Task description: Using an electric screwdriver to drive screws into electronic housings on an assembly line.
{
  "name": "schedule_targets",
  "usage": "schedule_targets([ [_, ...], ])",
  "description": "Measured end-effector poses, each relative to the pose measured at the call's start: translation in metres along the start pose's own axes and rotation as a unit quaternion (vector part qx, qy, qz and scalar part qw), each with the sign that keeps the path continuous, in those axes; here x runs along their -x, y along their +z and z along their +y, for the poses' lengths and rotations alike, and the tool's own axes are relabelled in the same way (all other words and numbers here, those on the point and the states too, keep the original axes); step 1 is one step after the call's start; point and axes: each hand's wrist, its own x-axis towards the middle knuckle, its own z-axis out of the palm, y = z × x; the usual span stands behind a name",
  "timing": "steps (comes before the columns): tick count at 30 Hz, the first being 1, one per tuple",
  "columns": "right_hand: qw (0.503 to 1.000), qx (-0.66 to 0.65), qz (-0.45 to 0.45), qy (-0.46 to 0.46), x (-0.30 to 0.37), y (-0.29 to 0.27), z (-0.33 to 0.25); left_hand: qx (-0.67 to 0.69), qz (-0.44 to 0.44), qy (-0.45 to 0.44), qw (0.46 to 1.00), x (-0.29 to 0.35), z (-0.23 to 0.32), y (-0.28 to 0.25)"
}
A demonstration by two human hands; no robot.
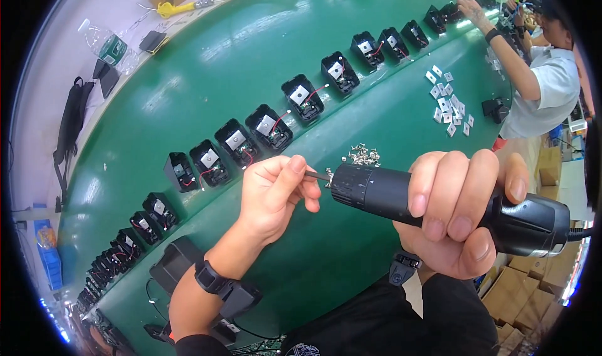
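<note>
My right hand (pixel 461 212) grips a black electric screwdriver (pixel 389 193) that lies level, its bit pointing left. My left hand (pixel 276 190) pinches the bit tip (pixel 318 176) with thumb and fingers, where a small silver screw sits. A small heap of silver screws (pixel 364 156) lies on the green belt (pixel 238 61) just beyond the tool. A black band with a device is strapped on my left wrist (pixel 219 284).
A long curved row of open black housings (pixel 269 128) with red wires runs across the belt. Small white metal plates (pixel 448 105) lie scattered at the right. Another person (pixel 539 74) reaches onto the belt at the far right. Cardboard boxes (pixel 520 306) sit at the lower right.
</note>
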Motion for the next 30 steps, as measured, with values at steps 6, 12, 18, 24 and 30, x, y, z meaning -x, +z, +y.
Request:
schedule_targets([
  [6, 1.0, 0.003, -0.008, 0.017, -0.002, -0.003, 0.0, -0.012, 0.002, -0.009, 1.0, -0.001, -0.001, -0.002],
  [12, 0.998, -0.025, -0.004, 0.05, -0.004, -0.005, 0.0, -0.015, -0.027, -0.032, 0.999, 0.0, 0.001, -0.008],
  [18, 0.998, 0.066, -0.016, 0.011, -0.027, -0.022, 0.018, -0.524, 0.054, 0.267, 0.807, -0.014, 0.023, 0.014],
  [24, 0.99, 0.135, -0.008, 0.037, -0.035, -0.04, 0.076, -0.783, 0.093, 0.322, 0.524, -0.072, 0.03, -0.001],
  [30, 0.983, 0.18, -0.009, 0.043, -0.036, -0.04, 0.097, -0.779, 0.093, 0.291, 0.547, -0.089, 0.017, -0.023],
])
